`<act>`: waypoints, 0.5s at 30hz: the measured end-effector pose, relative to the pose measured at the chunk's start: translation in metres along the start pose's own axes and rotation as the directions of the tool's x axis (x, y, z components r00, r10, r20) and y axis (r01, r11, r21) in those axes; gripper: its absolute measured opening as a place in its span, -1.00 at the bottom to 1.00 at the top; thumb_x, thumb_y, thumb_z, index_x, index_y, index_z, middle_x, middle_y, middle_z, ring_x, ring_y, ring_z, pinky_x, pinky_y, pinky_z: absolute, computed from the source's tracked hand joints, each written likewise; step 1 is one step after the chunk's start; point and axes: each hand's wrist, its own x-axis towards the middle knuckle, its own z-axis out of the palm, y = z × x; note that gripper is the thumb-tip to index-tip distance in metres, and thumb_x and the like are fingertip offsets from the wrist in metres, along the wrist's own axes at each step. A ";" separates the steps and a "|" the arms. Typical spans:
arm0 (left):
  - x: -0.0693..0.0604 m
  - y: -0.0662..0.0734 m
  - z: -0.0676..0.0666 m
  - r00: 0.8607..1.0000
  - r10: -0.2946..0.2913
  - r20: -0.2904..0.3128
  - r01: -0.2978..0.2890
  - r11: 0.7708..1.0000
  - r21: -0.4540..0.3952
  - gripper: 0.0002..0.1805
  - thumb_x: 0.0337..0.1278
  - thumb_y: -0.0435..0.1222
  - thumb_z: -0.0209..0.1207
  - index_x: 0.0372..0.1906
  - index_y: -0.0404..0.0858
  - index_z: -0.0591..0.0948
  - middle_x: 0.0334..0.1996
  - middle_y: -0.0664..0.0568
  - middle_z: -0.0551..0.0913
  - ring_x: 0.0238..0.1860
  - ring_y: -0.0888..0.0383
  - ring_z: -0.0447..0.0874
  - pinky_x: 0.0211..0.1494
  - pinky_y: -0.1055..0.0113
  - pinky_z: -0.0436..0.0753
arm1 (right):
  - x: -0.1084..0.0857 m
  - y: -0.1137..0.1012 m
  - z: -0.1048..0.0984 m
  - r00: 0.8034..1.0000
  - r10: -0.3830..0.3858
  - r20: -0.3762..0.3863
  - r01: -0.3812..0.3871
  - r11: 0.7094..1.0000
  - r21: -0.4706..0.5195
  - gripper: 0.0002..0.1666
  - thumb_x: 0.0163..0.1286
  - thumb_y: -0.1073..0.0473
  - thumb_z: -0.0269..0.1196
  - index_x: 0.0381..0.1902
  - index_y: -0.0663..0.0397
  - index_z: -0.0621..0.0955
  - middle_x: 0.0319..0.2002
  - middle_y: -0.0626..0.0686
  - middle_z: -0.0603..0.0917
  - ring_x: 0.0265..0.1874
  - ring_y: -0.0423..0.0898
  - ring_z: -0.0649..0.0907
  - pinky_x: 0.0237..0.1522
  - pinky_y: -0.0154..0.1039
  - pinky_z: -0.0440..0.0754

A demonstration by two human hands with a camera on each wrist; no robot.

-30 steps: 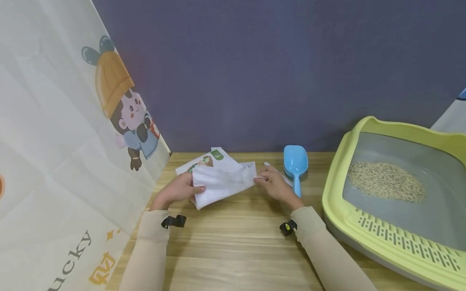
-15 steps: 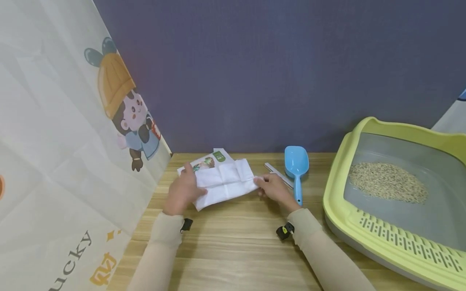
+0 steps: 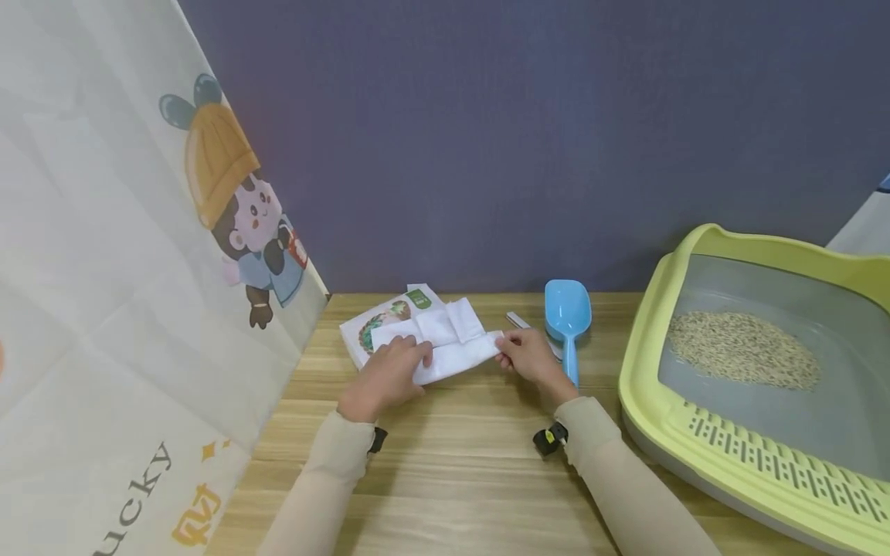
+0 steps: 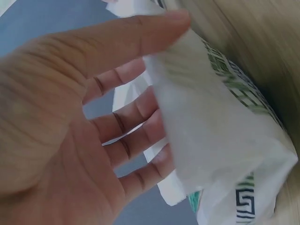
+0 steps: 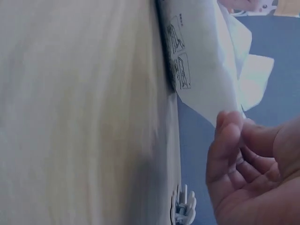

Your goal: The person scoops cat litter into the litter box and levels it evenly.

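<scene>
A white printed bag (image 3: pixel 459 357) lies on the wooden table, its top folded over into a strip along the near side. Picture and green label show on its left and far parts. My left hand (image 3: pixel 385 374) is at the strip's left half; in the left wrist view its thumb lies on the near face of the bag (image 4: pixel 211 117), and the fingertips go behind the paper's edge. With thumb and fingertips, my right hand (image 3: pixel 531 359) pinches the right end of the fold, as the right wrist view of this hand (image 5: pixel 253 173) shows too.
A blue scoop (image 3: pixel 567 313) lies behind my right hand. Next to it is a pale flat strip (image 3: pixel 516 320), partly hidden by that hand. The yellow-green litter tray (image 3: pixel 636 363) with a heap of litter (image 3: pixel 740 347) stands at the right. A dark wall (image 3: pixel 445 154) rises behind.
The bag's raised top flap has come down into a flatter fold. My left hand has moved right along it from the left end; my right hand stays at the right end.
</scene>
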 end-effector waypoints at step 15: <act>0.007 -0.001 -0.003 0.998 0.029 -0.063 -0.028 1.000 0.012 -0.86 -0.05 -0.37 0.40 -0.39 -0.15 0.65 -0.40 0.06 0.69 -0.32 0.03 0.69 -0.28 0.09 0.63 | 0.004 -0.007 -0.003 0.990 0.115 -0.085 -0.108 0.991 0.077 -0.75 0.52 0.21 0.14 -0.23 0.32 0.63 -0.47 0.09 0.73 -0.58 -0.22 0.64 -0.43 -0.29 0.69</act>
